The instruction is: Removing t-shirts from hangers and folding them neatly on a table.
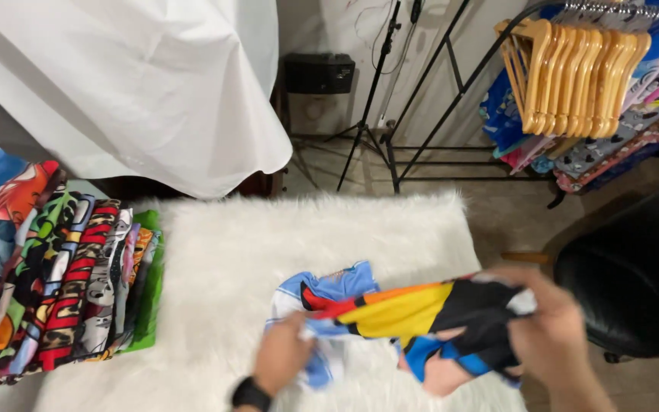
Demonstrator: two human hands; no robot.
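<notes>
Shirt [413, 317], a small printed one in blue, yellow, black and red, hangs in a loose band across the lower middle of the frame, over a white furry cover [268, 252]. It looks light, soft and floppy; it would sag wherever it is not held, so the bunched ends seem the best places to grip. The left hand [282, 357], with a black wristband, is closed on the pale blue end at lower centre. The right hand [551, 328] pinches the black end at lower right, fingers curled around the cloth. A stack [55, 282] of folded printed clothes lies at the left edge. A black chair [634, 275] sits at right, wooden hangers [573, 76] on a rack at upper right, and a white sheet [131, 84] at upper left. Nothing crowds the shirt.
</notes>
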